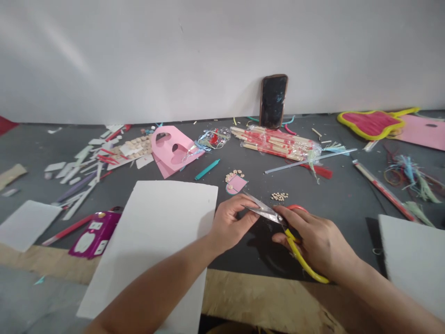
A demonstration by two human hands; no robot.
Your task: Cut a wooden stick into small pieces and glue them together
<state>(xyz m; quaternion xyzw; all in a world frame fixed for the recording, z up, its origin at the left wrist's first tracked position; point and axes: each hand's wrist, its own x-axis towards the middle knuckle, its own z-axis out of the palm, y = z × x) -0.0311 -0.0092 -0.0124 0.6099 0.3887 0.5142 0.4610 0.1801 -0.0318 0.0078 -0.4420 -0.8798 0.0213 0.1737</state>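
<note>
My right hand grips a pair of scissors with yellow and red handles, its blades pointing left and slightly parted. My left hand is closed in a pinch at the blades; what sits between thumb and fingers is too small to make out. Just beyond the fingers lies a pink paper heart with small pale beads along its upper edge. A little pile of similar beads rests on the dark table right of the heart, behind the scissors.
A white board lies under my left forearm, another white board at right. Behind are a teal pen, pink cut paper, packed sticks and a phone against the wall. Paper scraps litter the left.
</note>
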